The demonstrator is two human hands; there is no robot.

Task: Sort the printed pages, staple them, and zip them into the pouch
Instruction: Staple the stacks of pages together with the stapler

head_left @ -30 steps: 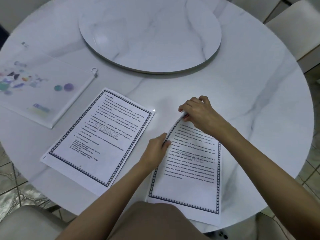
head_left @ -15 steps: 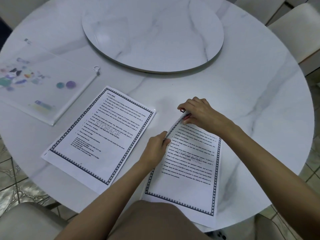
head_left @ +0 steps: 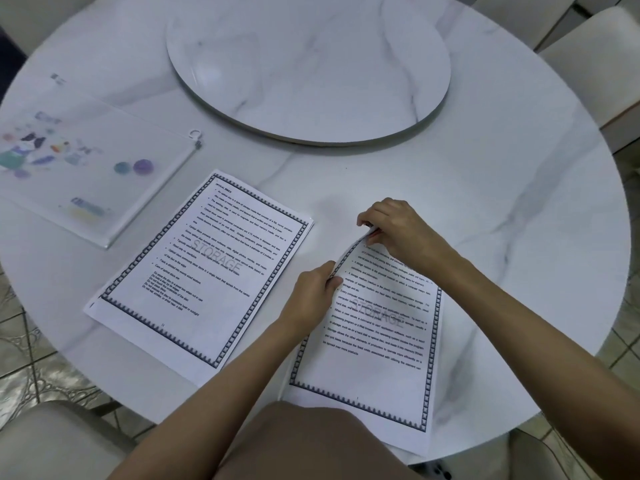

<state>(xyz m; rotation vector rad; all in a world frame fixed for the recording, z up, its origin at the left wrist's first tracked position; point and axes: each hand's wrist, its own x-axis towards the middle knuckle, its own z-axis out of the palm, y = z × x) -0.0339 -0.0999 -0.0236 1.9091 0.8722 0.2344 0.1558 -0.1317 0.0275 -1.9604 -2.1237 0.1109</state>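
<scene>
The right hand (head_left: pixel 398 230) has its fingers curled on the lifted top corner of the near page stack (head_left: pixel 377 355), while the left hand (head_left: pixel 313 292) pinches that stack's left edge. A second page stack (head_left: pixel 204 268) lies just left of it on the marble table (head_left: pixel 502 202), and the zip pouch (head_left: pixel 83 174) rests flat further left, well apart.

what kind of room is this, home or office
Most likely a home dining area: a round marble-look table with a turntable at its centre, pale cushioned chairs round it, and a tiled floor below.
</scene>
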